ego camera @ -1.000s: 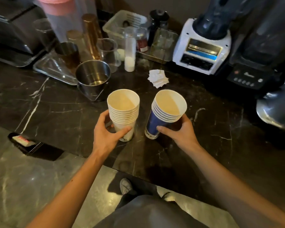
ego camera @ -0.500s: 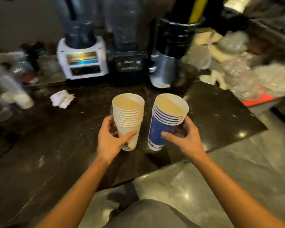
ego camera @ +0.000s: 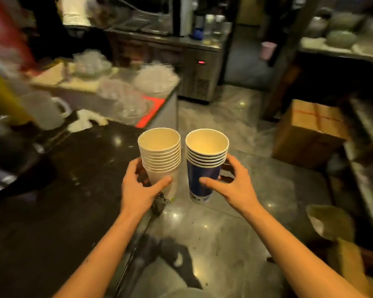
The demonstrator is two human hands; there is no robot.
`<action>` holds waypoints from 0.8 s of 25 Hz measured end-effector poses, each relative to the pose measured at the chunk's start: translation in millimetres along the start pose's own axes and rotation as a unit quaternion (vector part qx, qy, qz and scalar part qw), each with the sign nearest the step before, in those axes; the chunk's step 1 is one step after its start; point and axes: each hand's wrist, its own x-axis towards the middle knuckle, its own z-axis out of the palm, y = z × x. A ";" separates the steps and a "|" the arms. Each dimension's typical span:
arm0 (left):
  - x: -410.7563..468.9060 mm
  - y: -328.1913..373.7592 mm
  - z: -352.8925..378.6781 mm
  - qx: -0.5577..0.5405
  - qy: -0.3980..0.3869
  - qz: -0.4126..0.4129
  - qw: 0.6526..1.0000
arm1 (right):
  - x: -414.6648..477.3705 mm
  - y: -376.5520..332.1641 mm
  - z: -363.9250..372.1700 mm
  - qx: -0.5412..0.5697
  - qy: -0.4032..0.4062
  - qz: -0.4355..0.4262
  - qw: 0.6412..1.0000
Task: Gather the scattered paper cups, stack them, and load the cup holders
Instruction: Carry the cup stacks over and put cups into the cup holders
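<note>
My left hand [ego camera: 138, 188] grips a stack of several white paper cups [ego camera: 160, 157], held upright in the air at the dark counter's right edge. Beside it, my right hand [ego camera: 233, 186] grips a stack of several blue paper cups [ego camera: 204, 171], also upright, over the floor. The two stacks almost touch at their rims. Both top cups look empty. No cup holder can be made out in this blurred view.
The dark marble counter [ego camera: 63, 201] lies at the left, with a frosted jug [ego camera: 42, 110] and clear plastic lids [ego camera: 125, 97] behind it. A steel under-counter fridge [ego camera: 200, 67] stands ahead. A cardboard box [ego camera: 310, 130] sits on the floor at the right beside dark shelving [ego camera: 366, 147].
The view has swung to the right, away from the blenders, towards the floor and the steel fridge. Both stacks have come off the counter and stay in my hands, side by side.
</note>
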 end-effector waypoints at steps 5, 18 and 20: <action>47.0 21.0 122.6 0.006 -0.150 0.041 0.988 | 5.7 21.0 -95.6 -0.020 0.151 0.040 0.988; 223.8 55.1 381.6 -0.033 -0.400 0.070 0.913 | 119.0 76.2 -248.5 -0.088 0.425 0.134 0.891; 249.3 62.1 420.3 -0.032 -0.426 0.080 0.901 | 141.3 82.1 -270.5 -0.091 0.455 0.142 0.874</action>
